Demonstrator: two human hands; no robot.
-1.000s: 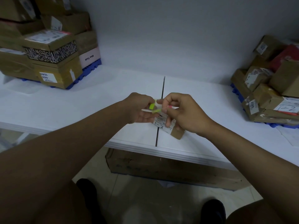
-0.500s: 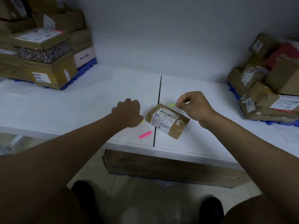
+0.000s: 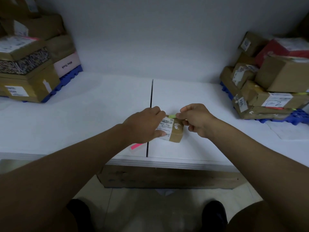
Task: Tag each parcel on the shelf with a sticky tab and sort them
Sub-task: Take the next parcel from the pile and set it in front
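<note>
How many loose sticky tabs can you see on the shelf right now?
2: a green tab pinched by the right hand above the small parcel, and a pink tab lying under the left forearm. Others may be hidden.

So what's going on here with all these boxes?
A person is tagging parcels at a white shelf. The left hand holds a small brown parcel steady while the right hand pinches a green sticky tab at its far edge. A pink tab lies beside it. Stacked parcels sit left and right.

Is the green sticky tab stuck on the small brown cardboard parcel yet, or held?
Held: the right hand pinches the green sticky tab at the small brown cardboard parcel's far edge; sticking unclear.
</note>
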